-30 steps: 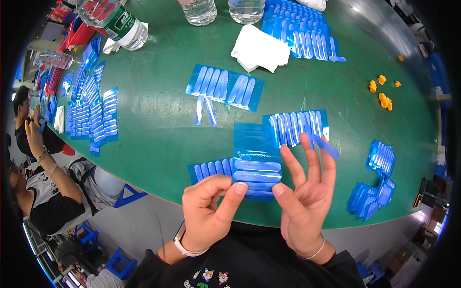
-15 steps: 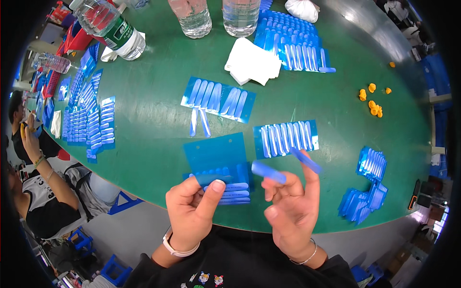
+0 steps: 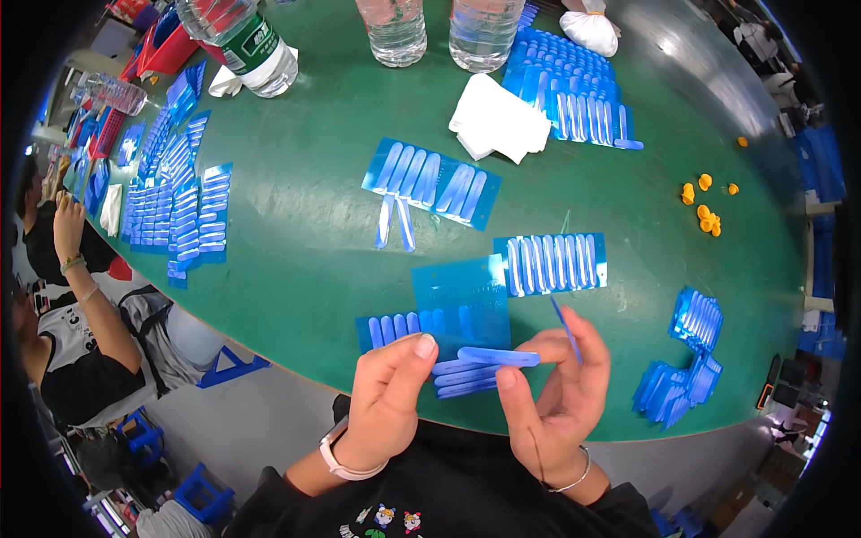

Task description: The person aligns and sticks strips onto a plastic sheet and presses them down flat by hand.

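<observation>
My left hand (image 3: 390, 399) is closed, thumb on top, on the edge of a translucent blue film sheet (image 3: 460, 278) carrying several slim, round-ended blue strips. My right hand (image 3: 565, 403) pinches one loose blue strip (image 3: 500, 357) between thumb and fingers. That strip lies across the sheet's row of strips, its left end over the others; whether it touches them I cannot tell. A second thin blue strip (image 3: 566, 330) stands up edge-on between the right hand's fingers. Under the held sheet, another strip-bearing sheet (image 3: 386, 329) lies on the table.
On the green table (image 3: 305, 197), two strip sheets (image 3: 430, 184) (image 3: 552, 264) lie ahead. Stacked sheets (image 3: 569, 85) (image 3: 175, 215) (image 3: 677, 390) sit far, left and right. White tissue (image 3: 498, 117), water bottles (image 3: 247, 49) and small yellow pieces (image 3: 708, 220) stand around. A co-worker (image 3: 90, 332) sits left.
The right hand's pinched strip has come left and down, from apart to over the held sheet. My left hand has shifted right with that sheet. The whole view has moved slightly.
</observation>
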